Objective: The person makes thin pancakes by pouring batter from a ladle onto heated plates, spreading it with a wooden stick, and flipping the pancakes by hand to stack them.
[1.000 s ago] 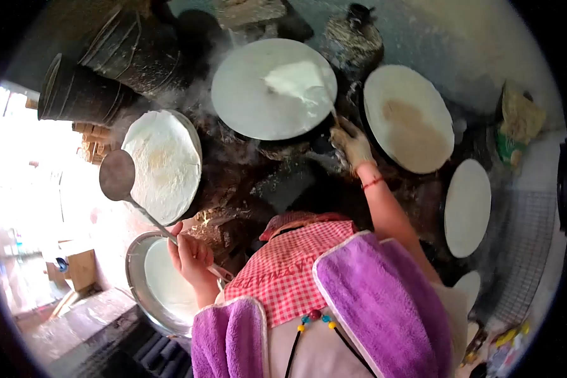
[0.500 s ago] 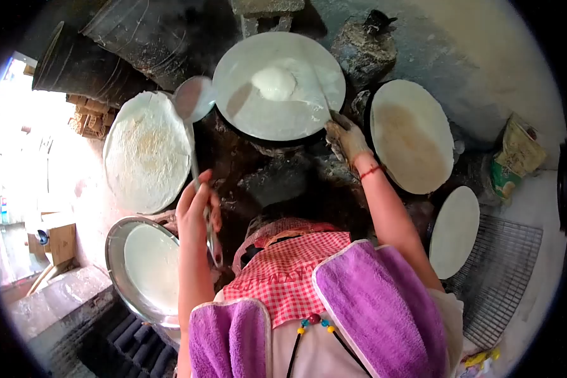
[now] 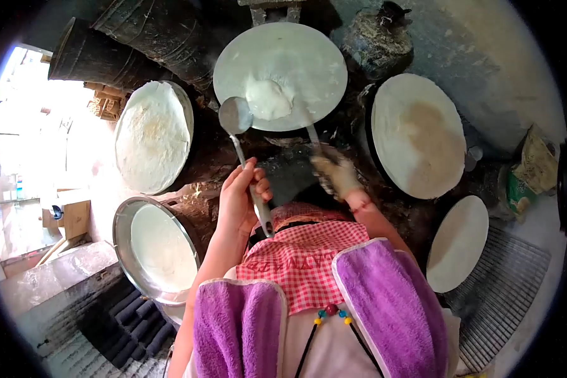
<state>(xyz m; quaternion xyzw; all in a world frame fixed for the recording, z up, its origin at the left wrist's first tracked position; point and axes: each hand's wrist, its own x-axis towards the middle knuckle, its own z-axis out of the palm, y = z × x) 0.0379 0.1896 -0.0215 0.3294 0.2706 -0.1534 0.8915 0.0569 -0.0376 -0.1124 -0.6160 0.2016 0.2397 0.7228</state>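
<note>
Your left fingers (image 3: 262, 188) clasp the grey metal ladle (image 3: 235, 116) near the white wet mound (image 3: 268, 97) on the round pale griddle (image 3: 318, 60); your gloved right fingers (image 3: 325, 169) grip the narrow blurred tool (image 3: 312, 133). Colliding implements may splatter the mound.

Red gingham apron (image 3: 305, 264), purple towel (image 3: 387, 302), white batter (image 3: 268, 99)

In front of me, the left hand (image 3: 243, 189) holds a ladle (image 3: 235, 115) near the edge of a round griddle (image 3: 290, 50), on which a white heap (image 3: 268, 99) is lying. The right hand (image 3: 336, 172), blurred, holds a thin tool (image 3: 312, 131).
</note>
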